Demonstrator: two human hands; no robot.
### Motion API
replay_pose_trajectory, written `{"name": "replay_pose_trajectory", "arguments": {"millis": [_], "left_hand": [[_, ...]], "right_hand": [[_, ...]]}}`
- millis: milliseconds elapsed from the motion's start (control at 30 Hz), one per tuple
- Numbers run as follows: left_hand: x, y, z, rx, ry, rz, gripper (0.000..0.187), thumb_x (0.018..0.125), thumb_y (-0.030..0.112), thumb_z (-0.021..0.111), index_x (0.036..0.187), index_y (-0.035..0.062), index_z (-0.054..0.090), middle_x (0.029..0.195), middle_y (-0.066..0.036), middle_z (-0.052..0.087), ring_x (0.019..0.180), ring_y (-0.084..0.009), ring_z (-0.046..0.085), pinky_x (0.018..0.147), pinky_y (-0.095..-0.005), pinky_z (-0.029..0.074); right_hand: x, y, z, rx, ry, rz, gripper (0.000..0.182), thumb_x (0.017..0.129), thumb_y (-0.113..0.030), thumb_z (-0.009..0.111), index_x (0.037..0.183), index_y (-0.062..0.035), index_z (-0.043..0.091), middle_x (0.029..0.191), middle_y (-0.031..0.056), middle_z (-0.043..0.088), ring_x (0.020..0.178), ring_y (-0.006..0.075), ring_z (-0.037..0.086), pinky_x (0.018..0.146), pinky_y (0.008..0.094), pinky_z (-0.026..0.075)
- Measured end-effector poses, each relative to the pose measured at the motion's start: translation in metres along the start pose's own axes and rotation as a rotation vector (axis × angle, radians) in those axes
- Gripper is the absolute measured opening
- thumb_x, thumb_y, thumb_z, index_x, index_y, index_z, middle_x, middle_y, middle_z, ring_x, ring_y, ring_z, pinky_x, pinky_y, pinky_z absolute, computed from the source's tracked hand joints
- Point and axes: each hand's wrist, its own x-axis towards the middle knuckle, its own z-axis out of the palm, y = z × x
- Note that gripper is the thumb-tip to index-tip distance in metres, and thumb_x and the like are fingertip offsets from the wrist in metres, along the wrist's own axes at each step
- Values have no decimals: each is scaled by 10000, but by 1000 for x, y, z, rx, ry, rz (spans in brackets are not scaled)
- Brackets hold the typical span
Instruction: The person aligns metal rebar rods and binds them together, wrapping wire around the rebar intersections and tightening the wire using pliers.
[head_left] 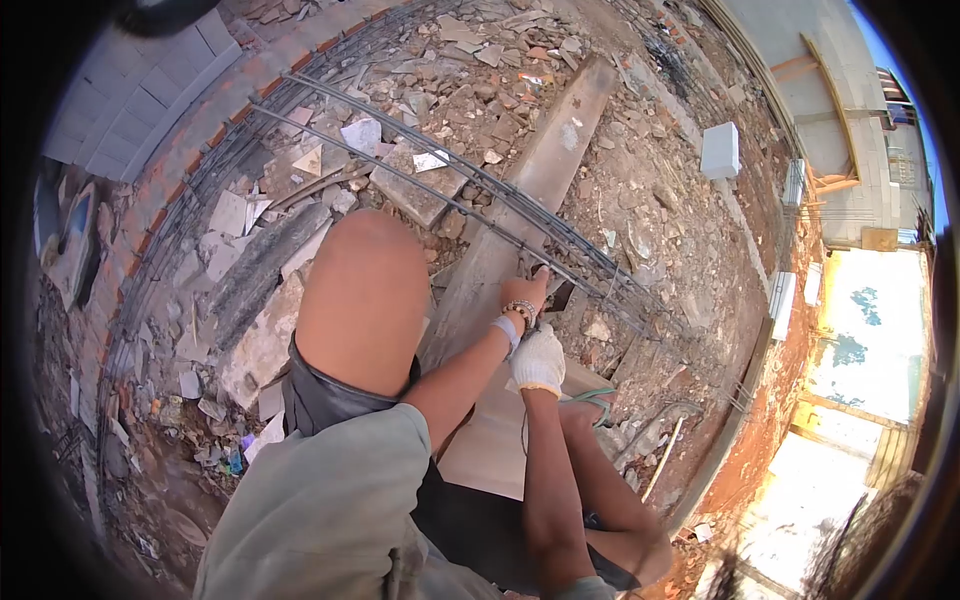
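Note:
Several long steel reinforcing bars run diagonally across the view, raised over a wooden plank. My left hand is bare, with beaded bracelets and a pale band at the wrist. Its fingers are curled closed at the lower bar, near the plank. Just below it, my right hand wears a white knitted glove and is closed. A thin dark piece shows by the gloved fingers; its kind cannot be made out. Green cord lies beside my right forearm.
Broken concrete, stones and tile pieces cover the ground. A large concrete slab piece lies left of the plank. More bars follow a brick edge at left. A white block sits at upper right. My bent knee is close to the bars.

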Motion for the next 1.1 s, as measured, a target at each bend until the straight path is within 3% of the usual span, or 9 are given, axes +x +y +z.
{"name": "replay_pose_trajectory", "arguments": {"millis": [133,167,233,333,367,467,567,867,1100], "left_hand": [[25,-16,11,-531,-170,-92,484,897,417,629,681,-14,587,559,-57,592,416,-224,578,439,-390,495],[25,-20,12,-722,-266,-145,378,922,393,611,693,106,521,520,20,475,402,-177,476,440,-373,447],[24,-24,7,-940,-506,-167,338,938,365,597,704,151,481,520,43,414,412,-152,420,461,-354,417],[19,-21,-10,-1060,-731,-195,377,954,332,589,658,203,396,501,74,327,430,-109,362,496,-320,373],[23,-23,-12,-1067,-768,-198,381,953,333,592,654,203,396,499,77,326,430,-104,363,494,-319,373],[23,-19,-17,-1038,-798,-179,394,950,327,598,641,203,388,493,83,315,431,-95,360,491,-316,372],[18,-20,-19,-1041,-754,-166,375,947,316,596,654,199,394,511,76,335,447,-105,376,502,-320,382],[20,-11,39,-1223,-422,-63,277,885,286,621,693,156,469,565,17,432,494,-153,476,547,-377,476],[13,-3,46,-1205,-320,-119,232,880,265,592,720,145,474,553,23,410,514,-147,466,596,-348,463]], "right_hand": [[-6,-10,-21,-286,100,-142,428,840,-301,620,1068,55,557,943,252,684,886,438,658,808,493,519],[-7,-9,-24,-247,117,-193,432,834,-307,635,1062,54,565,941,242,687,875,424,663,807,482,524],[-3,-6,-32,-164,152,-302,441,821,-317,664,1050,51,581,936,220,692,853,395,672,804,459,534],[20,-2,-59,427,-723,-80,381,848,-301,666,1028,31,616,940,189,695,854,328,683,792,412,546],[12,-6,-74,705,-894,127,310,878,-281,661,997,5,650,899,140,696,802,245,681,738,369,553],[-16,-18,-73,1324,-883,515,217,896,-236,654,961,-29,655,818,86,684,700,190,663,633,331,548],[4,-4,-61,1266,-974,543,194,887,-228,672,926,-39,654,759,58,657,626,168,632,571,313,530],[84,37,-93,821,-1060,335,176,858,-198,709,906,-38,654,730,51,643,593,162,614,520,300,482],[123,59,-88,652,-1197,242,255,844,-241,736,963,-27,668,756,57,653,609,175,619,530,314,491]]}}
